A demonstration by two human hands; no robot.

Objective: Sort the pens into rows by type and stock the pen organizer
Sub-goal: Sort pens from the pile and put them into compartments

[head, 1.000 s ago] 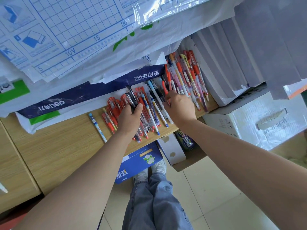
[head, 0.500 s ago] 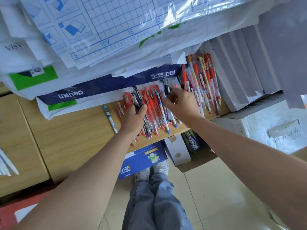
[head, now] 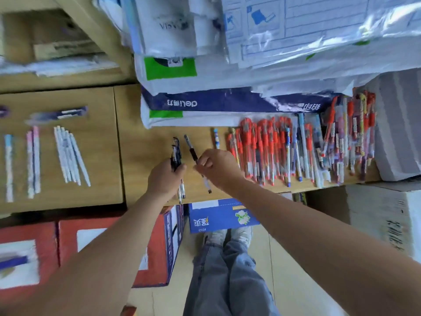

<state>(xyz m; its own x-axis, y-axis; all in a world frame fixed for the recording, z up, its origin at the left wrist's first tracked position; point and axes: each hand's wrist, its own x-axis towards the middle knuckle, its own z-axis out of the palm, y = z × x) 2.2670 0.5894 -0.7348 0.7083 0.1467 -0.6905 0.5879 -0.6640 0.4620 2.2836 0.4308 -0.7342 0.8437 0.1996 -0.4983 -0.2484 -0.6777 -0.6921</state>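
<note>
Left grip [head: 167,176] clasps black pens [head: 175,153]; right grip [head: 215,166] pinches 1 pen [head: 192,151].

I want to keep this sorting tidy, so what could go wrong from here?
1. The black pens in the left hand and the one in the right hand poke out past the wooden shelf edge; a loose grip might drop them onto the boxes below.
2. The red pens lie packed beside the right hand; a careless sweep could scatter that row.
</note>
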